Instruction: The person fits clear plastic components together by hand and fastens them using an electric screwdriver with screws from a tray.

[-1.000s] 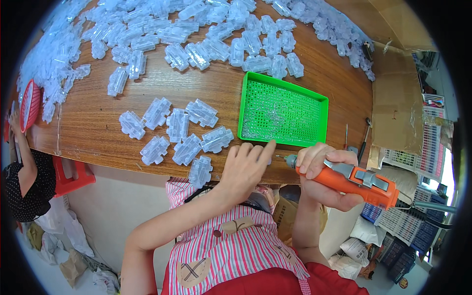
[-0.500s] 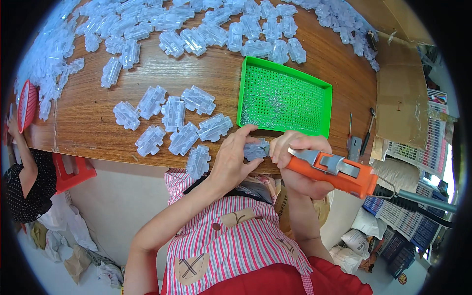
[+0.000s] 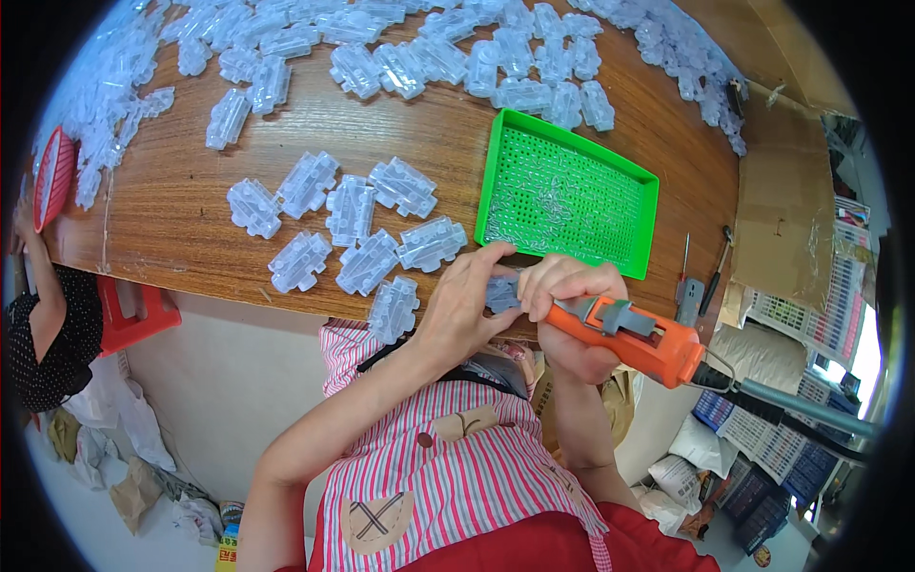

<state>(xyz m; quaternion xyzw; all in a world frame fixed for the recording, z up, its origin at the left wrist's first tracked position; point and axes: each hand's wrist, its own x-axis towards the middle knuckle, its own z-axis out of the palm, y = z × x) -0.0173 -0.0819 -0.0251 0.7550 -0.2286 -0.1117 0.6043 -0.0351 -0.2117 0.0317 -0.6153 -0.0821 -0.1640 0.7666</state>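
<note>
Left hand (image 3: 464, 307) pinches a small clear plastic part (image 3: 502, 294) at the desk (image 3: 191, 205) edge. Right hand (image 3: 572, 315), touching it, grips an orange power screwdriver (image 3: 634, 336). Just beyond: green tray (image 3: 650, 224), loose clear parts (image 3: 367, 259).

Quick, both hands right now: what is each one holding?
Left hand: closed on a small clear plastic part, held at the table edge.
Right hand: closed around the orange electric screwdriver, its tip at that part.
</note>
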